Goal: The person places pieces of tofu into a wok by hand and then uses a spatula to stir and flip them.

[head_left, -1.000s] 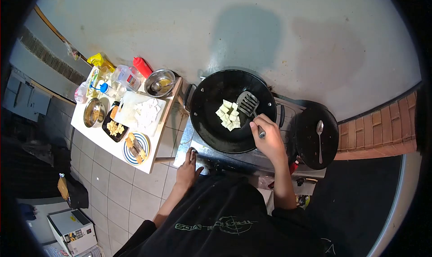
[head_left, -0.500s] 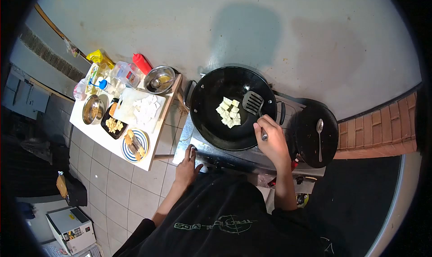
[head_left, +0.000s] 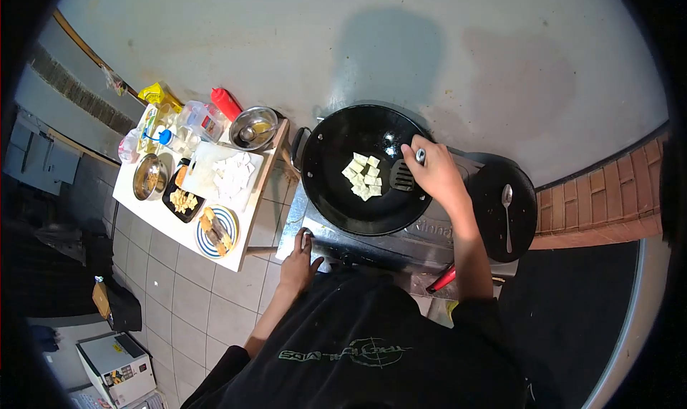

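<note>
A large black wok (head_left: 336,201) sits on the steel stove (head_left: 315,230). Pale square-cut pieces (head_left: 363,176) lie in a cluster in its middle. My right hand (head_left: 434,167), above the wok's right side, is wrapped round the handle of a slotted spatula (head_left: 402,176), whose blade is down in the wok just right of the pieces. My left hand (head_left: 299,260) rests at the stove's front left edge, near a dark knob, with its fingers partly apart and nothing seen in it.
Left of the stove, a white table (head_left: 172,221) bears a cutting board (head_left: 203,182) with white pieces, a striped plate (head_left: 227,221) of food, metal bowls (head_left: 254,115) and a red bottle (head_left: 225,103). On the right, a spoon (head_left: 507,219) lies on a black round pan (head_left: 486,201).
My right hand has moved up and away from my body, tilting the spatula more upright. Its blade has shifted down towards the wok's near side. My left hand has barely moved.
</note>
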Tool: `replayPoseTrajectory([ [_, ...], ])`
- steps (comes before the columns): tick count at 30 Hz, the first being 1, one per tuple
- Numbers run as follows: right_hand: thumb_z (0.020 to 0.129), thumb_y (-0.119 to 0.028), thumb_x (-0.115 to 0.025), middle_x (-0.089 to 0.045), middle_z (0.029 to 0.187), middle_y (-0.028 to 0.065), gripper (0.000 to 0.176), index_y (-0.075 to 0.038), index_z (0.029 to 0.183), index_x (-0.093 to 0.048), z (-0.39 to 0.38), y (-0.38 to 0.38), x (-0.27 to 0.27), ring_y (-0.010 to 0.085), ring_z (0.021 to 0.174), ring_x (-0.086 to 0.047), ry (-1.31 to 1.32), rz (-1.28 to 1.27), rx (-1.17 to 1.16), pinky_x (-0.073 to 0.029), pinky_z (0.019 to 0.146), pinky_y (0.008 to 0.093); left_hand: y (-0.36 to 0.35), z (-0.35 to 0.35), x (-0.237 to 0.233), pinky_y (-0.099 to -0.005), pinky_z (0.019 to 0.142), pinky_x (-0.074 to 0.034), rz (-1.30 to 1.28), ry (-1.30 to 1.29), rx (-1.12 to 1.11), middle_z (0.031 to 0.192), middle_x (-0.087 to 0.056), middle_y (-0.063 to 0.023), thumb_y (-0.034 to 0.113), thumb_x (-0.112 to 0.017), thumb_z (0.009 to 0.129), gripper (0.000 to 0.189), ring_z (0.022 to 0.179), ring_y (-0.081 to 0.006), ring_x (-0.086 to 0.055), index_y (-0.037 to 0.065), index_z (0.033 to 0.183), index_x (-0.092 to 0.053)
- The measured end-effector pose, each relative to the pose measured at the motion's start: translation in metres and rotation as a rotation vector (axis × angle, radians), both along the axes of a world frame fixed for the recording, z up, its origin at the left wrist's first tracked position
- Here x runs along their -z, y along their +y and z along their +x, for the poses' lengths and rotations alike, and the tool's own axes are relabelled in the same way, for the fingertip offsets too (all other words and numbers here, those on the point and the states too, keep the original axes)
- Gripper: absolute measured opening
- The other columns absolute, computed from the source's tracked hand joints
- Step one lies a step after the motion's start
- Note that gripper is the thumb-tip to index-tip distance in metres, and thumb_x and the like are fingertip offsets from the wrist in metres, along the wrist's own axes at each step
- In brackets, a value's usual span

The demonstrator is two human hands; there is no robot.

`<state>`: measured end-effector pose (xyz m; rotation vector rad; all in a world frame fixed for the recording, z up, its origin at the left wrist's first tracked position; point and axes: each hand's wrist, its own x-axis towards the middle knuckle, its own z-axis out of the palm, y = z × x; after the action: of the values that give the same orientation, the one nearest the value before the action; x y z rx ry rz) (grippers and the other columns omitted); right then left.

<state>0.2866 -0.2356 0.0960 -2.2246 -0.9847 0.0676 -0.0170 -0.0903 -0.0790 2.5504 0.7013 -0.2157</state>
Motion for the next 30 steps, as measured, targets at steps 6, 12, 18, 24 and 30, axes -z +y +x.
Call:
replayPoseTrajectory([
  [6,0.095,-0.023,-0.061,-0.044,0.059,0.0218,0.034,0.002,0.075,-0.047,0.018,0.006,0.0,0.0393,0.054,-0.039,0.129,0.134,0.011,-0.036,0.053,0.0439,0.0,0.002,-0.004,-0.0501,0.084,-0.055,-0.034,0.02,-0.015,0.155,-0.023,-0.016,0.034,-0.067,0.09,0.073,0.101,-0.0417,-0.065,-0.006,0.143,-0.036],
  [12,0.095,-0.022,-0.059,-0.042,0.058,0.0201,0.035,0.003,0.073,-0.046,0.017,0.007,-0.005,0.0375,0.053,-0.038,0.051,0.017,0.052,-0.034,0.053,0.0444,-0.002,0.002,0.0,-0.0489,0.081,-0.056,-0.013,0.019,-0.018,0.155,-0.024,-0.0138,0.033,-0.069,0.088,0.072,0.099,-0.0405,-0.066,-0.007,0.141,-0.038],
  [18,0.095,-0.022,-0.059,-0.041,0.057,0.0209,0.037,0.003,0.072,-0.042,0.017,0.007,0.009,0.0374,0.053,-0.038,0.172,0.142,0.02,-0.033,0.054,0.0455,-0.001,0.002,-0.007,-0.0476,0.08,-0.056,-0.029,-0.01,-0.014,0.154,-0.026,-0.0131,0.031,-0.071,0.086,0.072,0.098,-0.0399,-0.066,-0.007,0.139,-0.04],
  [24,0.093,-0.028,-0.066,-0.046,0.056,0.0183,0.039,0.001,0.074,-0.048,-0.002,-0.004,-0.012,0.0288,0.051,-0.044,0.199,0.013,0.045,-0.038,0.055,0.0415,-0.001,0.001,0.001,-0.0486,0.079,-0.056,-0.019,-0.011,-0.007,0.155,-0.024,-0.0127,0.031,-0.069,0.087,0.072,0.097,-0.0394,-0.066,-0.006,0.141,-0.039],
  [30,0.093,-0.024,-0.068,-0.055,0.065,0.0156,0.031,-0.001,0.092,-0.048,0.006,-0.017,-0.007,0.0211,0.058,-0.051,0.397,0.078,-0.114,-0.042,0.058,0.0396,-0.002,0.001,-0.005,-0.0477,0.078,-0.056,-0.027,-0.001,-0.016,0.156,-0.024,-0.0134,0.031,-0.07,0.088,0.072,0.096,-0.0397,-0.067,-0.006,0.141,-0.039],
])
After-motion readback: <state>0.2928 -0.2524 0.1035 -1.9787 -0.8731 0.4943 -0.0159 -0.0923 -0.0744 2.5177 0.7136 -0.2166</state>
